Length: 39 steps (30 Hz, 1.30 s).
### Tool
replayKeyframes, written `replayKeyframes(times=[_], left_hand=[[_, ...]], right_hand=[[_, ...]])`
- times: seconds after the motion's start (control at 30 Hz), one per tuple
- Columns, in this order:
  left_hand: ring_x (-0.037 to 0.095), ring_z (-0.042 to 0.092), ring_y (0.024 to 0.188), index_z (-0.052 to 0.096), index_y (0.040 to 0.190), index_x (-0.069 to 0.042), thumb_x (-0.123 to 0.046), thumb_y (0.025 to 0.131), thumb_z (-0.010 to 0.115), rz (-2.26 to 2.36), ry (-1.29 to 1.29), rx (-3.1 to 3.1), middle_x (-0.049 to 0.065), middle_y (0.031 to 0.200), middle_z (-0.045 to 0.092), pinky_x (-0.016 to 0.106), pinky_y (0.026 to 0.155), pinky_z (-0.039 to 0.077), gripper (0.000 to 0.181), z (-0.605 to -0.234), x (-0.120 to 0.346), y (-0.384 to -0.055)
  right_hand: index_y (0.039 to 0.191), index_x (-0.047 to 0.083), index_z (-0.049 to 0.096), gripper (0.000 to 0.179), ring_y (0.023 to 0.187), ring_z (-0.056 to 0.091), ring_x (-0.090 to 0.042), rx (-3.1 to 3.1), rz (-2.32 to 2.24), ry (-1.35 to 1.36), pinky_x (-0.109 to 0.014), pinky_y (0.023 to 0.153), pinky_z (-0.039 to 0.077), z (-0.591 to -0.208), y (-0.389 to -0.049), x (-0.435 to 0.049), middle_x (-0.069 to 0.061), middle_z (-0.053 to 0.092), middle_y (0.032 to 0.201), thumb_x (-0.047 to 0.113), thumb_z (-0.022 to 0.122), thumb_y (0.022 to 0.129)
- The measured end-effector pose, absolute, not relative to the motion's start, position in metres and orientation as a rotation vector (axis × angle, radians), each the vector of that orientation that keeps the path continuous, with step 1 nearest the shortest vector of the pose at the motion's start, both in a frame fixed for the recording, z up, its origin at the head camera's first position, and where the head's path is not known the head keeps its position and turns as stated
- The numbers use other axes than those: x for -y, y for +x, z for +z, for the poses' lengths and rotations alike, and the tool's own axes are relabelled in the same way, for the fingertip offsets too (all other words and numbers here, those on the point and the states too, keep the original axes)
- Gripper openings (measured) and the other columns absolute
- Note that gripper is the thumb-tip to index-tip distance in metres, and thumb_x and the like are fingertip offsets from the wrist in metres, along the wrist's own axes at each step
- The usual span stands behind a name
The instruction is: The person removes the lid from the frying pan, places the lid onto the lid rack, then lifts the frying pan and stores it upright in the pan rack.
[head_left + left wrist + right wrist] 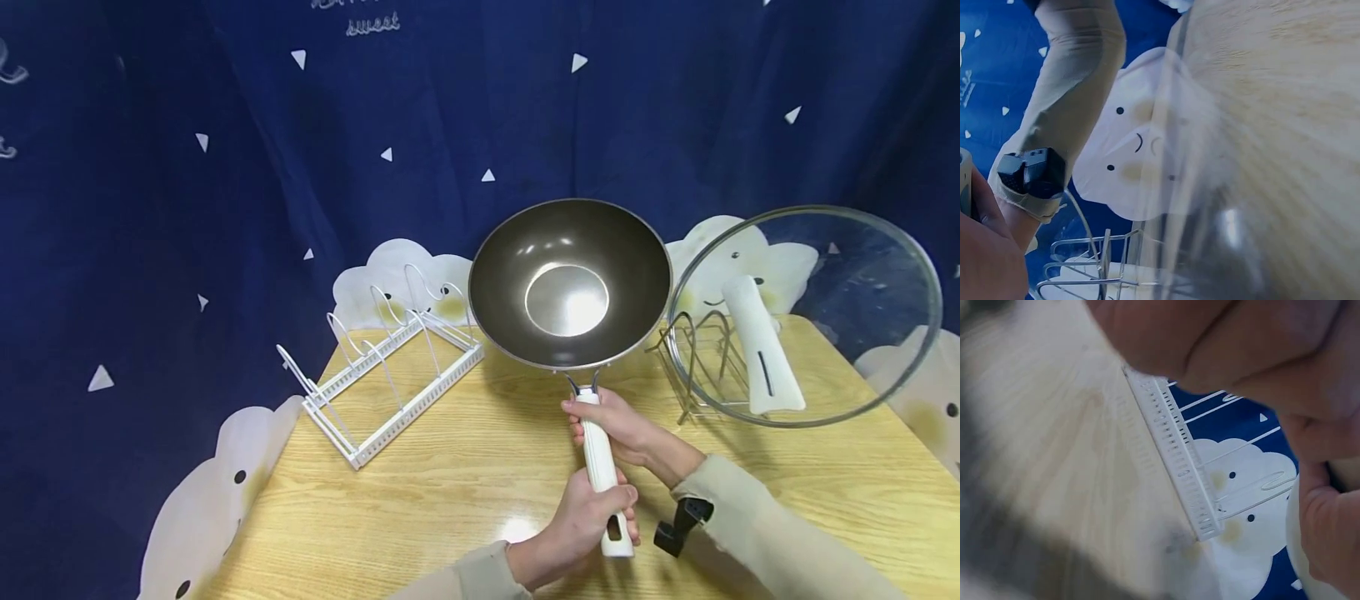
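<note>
Both hands hold a wok with a dark brown inside and a long white handle. My left hand grips the lower part of the handle, its thumb lying across the top near the hanging slot. Closer to the bowl, my right hand grips the handle from the right side. The bowl points away from me over the far part of the table, its inside facing up toward the head camera. In the right wrist view, the fingers of a hand fill the upper right.
A white wire rack stands at the table's left. On the right, a smaller metal rack carries a large glass lid with a white handle. A dark blue curtain hangs behind the wooden table.
</note>
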State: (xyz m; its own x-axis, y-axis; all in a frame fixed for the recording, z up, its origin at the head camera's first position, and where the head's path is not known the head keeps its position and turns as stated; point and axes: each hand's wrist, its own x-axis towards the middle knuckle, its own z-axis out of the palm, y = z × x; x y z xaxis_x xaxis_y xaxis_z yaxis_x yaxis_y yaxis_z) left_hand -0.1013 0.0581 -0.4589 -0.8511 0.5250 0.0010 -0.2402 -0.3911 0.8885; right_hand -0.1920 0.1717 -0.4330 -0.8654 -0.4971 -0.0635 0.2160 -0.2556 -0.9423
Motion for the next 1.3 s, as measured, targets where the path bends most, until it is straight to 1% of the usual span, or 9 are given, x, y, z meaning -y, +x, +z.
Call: replayKeyframes(times=[0.13,0.27,0.5,0.73,0.87,0.97,1.1,1.23,1.3], left_hand=[[0.006,0.055,0.046,0.045,0.088,-0.009,-0.001,0.080,0.055,2.239,0.423,-1.376,-0.003,0.062,0.051,0.021,0.047,0.051,0.015,-0.455,-0.055,-0.106],[0.006,0.055,0.047,0.046,0.088,-0.009,-0.002,0.081,0.055,2.204,0.443,-1.387,-0.003,0.063,0.051,0.020,0.048,0.051,0.014,-0.452,-0.052,-0.113],[0.006,0.057,0.049,0.046,0.096,-0.009,-0.005,0.085,0.056,2.130,0.452,-1.472,-0.001,0.067,0.053,0.021,0.050,0.052,0.015,-0.445,-0.046,-0.121],[0.007,0.053,0.042,0.045,0.100,-0.008,-0.002,0.082,0.057,2.199,0.296,-1.682,0.002,0.056,0.052,0.021,0.040,0.049,0.022,-0.442,-0.055,-0.117],[0.006,0.047,0.036,0.046,0.104,-0.008,-0.003,0.081,0.063,2.243,0.271,-1.807,0.002,0.051,0.048,0.020,0.033,0.043,0.029,-0.442,-0.061,-0.117],[0.007,0.046,0.035,0.047,0.101,-0.009,-0.002,0.080,0.064,2.257,0.323,-1.877,0.001,0.050,0.048,0.020,0.030,0.041,0.029,-0.444,-0.063,-0.117],[0.008,0.048,0.035,0.044,0.097,-0.009,0.001,0.081,0.060,2.270,0.421,-1.890,0.000,0.050,0.049,0.022,0.032,0.043,0.024,-0.449,-0.064,-0.117],[0.008,0.049,0.035,0.043,0.099,-0.009,0.000,0.083,0.059,2.303,0.473,-1.860,-0.001,0.050,0.049,0.022,0.033,0.045,0.024,-0.457,-0.066,-0.117],[0.008,0.049,0.035,0.043,0.099,-0.008,0.000,0.083,0.059,2.316,0.483,-1.852,-0.001,0.050,0.048,0.022,0.034,0.045,0.024,-0.460,-0.066,-0.117]], right_hand=[[0.089,0.004,0.044,0.010,0.055,0.055,-0.007,-1.606,-2.189,-0.357,-0.018,0.053,0.052,-0.428,-0.194,-0.170,0.002,0.053,0.066,0.007,0.050,0.096],[0.090,0.004,0.043,0.013,0.053,0.055,-0.009,-1.709,-2.204,-0.391,-0.021,0.051,0.052,-0.424,-0.196,-0.167,0.000,0.053,0.065,0.009,0.052,0.096],[0.095,0.002,0.040,0.017,0.051,0.056,-0.012,-1.821,-2.228,-0.410,-0.023,0.049,0.052,-0.416,-0.199,-0.166,-0.002,0.054,0.065,0.010,0.055,0.095],[0.098,0.001,0.038,0.022,0.051,0.056,-0.016,-1.995,-2.175,-0.311,-0.032,0.050,0.055,-0.413,-0.200,-0.165,-0.011,0.053,0.067,0.009,0.058,0.093],[0.099,0.000,0.036,0.025,0.051,0.057,-0.017,-2.034,-2.155,-0.332,-0.032,0.050,0.055,-0.410,-0.202,-0.166,-0.010,0.054,0.067,0.010,0.058,0.093],[0.101,0.000,0.036,0.027,0.051,0.057,-0.018,-2.070,-2.122,-0.327,-0.032,0.050,0.055,-0.406,-0.201,-0.166,-0.010,0.055,0.066,0.011,0.059,0.093],[0.103,-0.002,0.037,0.030,0.052,0.058,-0.019,-2.130,-2.039,-0.311,-0.034,0.050,0.055,-0.403,-0.199,-0.168,-0.011,0.057,0.066,0.013,0.060,0.092],[0.104,-0.003,0.036,0.031,0.054,0.060,-0.020,-2.152,-1.982,-0.330,-0.035,0.052,0.055,-0.404,-0.198,-0.168,-0.012,0.058,0.066,0.012,0.060,0.092],[0.104,-0.003,0.036,0.030,0.056,0.060,-0.019,-2.117,-1.997,-0.334,-0.036,0.055,0.056,-0.405,-0.198,-0.168,-0.012,0.058,0.068,0.011,0.060,0.092]])
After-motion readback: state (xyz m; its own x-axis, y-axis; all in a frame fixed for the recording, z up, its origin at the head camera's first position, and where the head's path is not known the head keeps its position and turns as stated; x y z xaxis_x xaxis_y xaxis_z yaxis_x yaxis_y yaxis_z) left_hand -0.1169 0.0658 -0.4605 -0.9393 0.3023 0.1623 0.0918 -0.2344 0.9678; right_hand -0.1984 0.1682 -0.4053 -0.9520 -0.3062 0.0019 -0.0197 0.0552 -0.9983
